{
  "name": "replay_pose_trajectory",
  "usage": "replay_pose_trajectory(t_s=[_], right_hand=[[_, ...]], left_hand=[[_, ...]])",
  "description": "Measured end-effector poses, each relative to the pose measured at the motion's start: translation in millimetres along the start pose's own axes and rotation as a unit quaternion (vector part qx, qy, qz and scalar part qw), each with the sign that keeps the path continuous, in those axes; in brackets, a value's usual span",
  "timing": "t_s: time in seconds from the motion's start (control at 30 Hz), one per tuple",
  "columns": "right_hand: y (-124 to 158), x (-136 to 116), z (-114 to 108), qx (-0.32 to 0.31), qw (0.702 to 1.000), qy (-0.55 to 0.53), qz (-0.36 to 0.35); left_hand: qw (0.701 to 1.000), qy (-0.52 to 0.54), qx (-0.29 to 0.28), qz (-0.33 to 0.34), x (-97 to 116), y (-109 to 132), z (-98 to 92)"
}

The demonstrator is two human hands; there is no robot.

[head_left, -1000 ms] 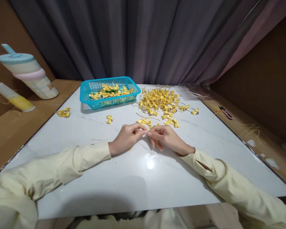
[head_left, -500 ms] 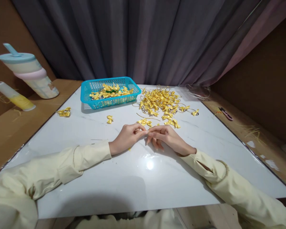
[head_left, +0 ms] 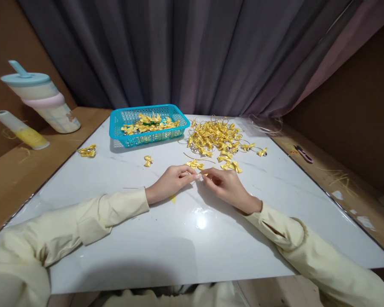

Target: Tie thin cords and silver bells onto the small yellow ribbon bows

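Over the middle of the table my left hand (head_left: pixel 174 181) and my right hand (head_left: pixel 228 187) meet at the fingertips. Both are closed in a pinch; whatever they grip is too small to make out. A bit of yellow (head_left: pixel 173 199) shows below my left hand, its other end hidden. Just beyond my fingers lie yellow ribbon bows (head_left: pixel 195 164), with a large pile of bows (head_left: pixel 214 136) on thin gold cords with small silvery bells behind them. A single bow (head_left: pixel 148 160) sits farther left of my hands.
A blue plastic basket (head_left: pixel 149 140) holding more yellow bows stands at the back. To the left are a small bunch of bows (head_left: pixel 87 150), a tumbler with a straw (head_left: pixel 56 106) and a tube (head_left: pixel 22 131). Pink-handled snips (head_left: pixel 304 154) lie right, on the brown board (head_left: pixel 323 170).
My right hand's lower fingers, loosely spread before, have curled in under the palm. The fingertips still meet at nearly the same place. The yellow bit under my left hand shows more.
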State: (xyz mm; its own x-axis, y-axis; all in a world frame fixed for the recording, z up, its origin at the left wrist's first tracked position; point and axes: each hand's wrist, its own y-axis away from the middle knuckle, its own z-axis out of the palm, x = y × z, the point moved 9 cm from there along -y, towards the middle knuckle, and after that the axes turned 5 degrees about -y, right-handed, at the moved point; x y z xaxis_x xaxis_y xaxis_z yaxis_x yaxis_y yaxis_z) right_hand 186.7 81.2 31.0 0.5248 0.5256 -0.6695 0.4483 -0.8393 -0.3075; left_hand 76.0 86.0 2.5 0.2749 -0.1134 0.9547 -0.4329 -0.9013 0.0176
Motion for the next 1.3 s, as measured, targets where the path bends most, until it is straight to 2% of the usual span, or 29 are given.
replay_pose_trajectory(t_s=[0.1, 0.23, 0.37, 0.43, 0.5, 0.6, 0.7, 0.77, 0.83, 0.93, 1.0, 1.1, 1.2, 1.3], right_hand=[[3, -6, -2, 0.018, 0.994, 0.09, -0.06], [9, -11, 5, 0.011, 0.985, 0.141, -0.102], [7, -7, -5, 0.048, 0.987, 0.138, -0.062], [4, -1, -16, 0.065, 0.997, 0.048, -0.016], [1, 2, -18, 0.037, 0.993, -0.107, 0.025], [-1, 0, 0, -0.064, 0.942, -0.317, 0.087], [4, -2, 25, -0.147, 0.901, -0.382, 0.14], [7, -3, 35, -0.176, 0.904, -0.362, 0.147], [7, -1, 36, -0.168, 0.929, -0.299, 0.136], [4, -1, 20, -0.101, 0.981, -0.149, 0.072], [4, -6, 11, -0.058, 0.996, -0.06, 0.011], [8, -17, 7, -0.01, 0.995, 0.044, -0.085], [16, -31, 6, 0.031, 0.976, 0.134, -0.17], [20, -43, 3, 0.054, 0.963, 0.149, -0.217]], left_hand=[[0.998, 0.045, -0.039, -0.021, 3, 0, 2.7], [0.996, 0.015, -0.087, -0.003, 15, 0, 8.1], [0.991, -0.011, -0.133, -0.016, 14, 1, 17.1], [0.992, 0.001, -0.124, -0.03, 11, 1, 15.4], [0.995, 0.011, -0.099, -0.029, 10, 0, 9.9], [0.998, 0.011, -0.062, -0.02, 10, -3, 1.3], [0.999, 0.002, -0.033, -0.015, 11, -5, -5.1], [1.0, -0.017, -0.022, -0.006, 15, -6, -8.6], [0.999, -0.044, -0.018, 0.005, 19, -7, -13.1], [0.995, -0.095, -0.043, 0.01, 24, -8, -18.1], [0.988, -0.133, -0.081, 0.013, 27, -8, -17.4], [0.974, -0.197, -0.087, 0.066, 40, -6, -17.5], [0.958, -0.242, -0.072, 0.139, 54, -1, -10.7], [0.944, -0.267, -0.104, 0.162, 56, 4, 4.4]])
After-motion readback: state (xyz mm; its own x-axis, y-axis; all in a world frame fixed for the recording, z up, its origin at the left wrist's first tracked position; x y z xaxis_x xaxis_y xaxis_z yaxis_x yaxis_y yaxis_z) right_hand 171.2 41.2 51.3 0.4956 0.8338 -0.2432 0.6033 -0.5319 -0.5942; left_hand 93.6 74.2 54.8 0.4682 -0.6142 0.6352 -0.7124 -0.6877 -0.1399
